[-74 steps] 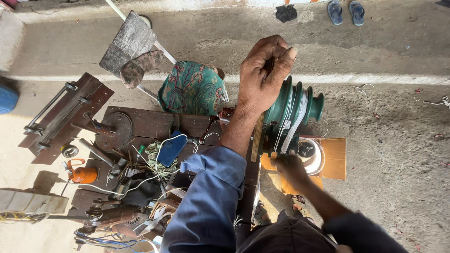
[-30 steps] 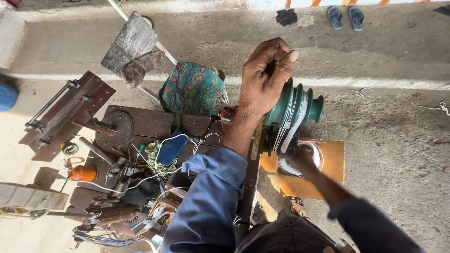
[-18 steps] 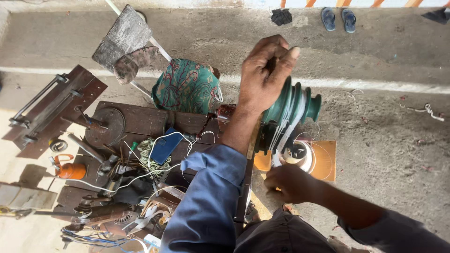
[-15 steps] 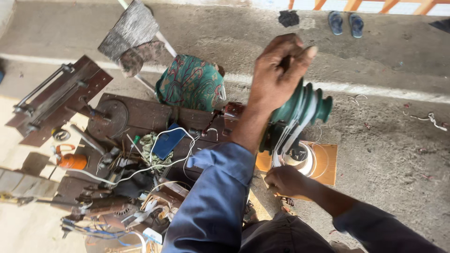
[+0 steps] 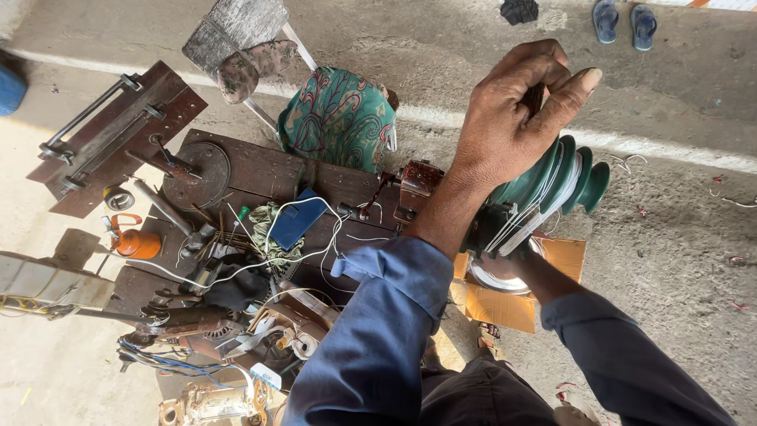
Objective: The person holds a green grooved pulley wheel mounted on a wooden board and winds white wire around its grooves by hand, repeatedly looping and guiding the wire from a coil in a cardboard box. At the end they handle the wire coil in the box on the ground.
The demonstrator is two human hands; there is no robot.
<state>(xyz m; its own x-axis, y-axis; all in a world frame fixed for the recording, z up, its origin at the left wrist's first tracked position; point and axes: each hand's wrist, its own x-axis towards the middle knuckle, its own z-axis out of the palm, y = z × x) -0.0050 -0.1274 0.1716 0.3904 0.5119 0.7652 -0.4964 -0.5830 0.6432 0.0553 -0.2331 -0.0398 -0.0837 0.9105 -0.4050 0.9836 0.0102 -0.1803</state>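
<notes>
Wire winding going on: left hand now gripping crank atop green former, fingers closed; right hand hidden underneath, grip unclear.

Bright daylight, sharp, soft shadows.

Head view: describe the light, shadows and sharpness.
Head view: soft daylight, no glare; sunlit strip on the concrete floor at left; left hand looms large and sharp against the green spool; right hand hidden behind it; edges slightly stretched.
</notes>
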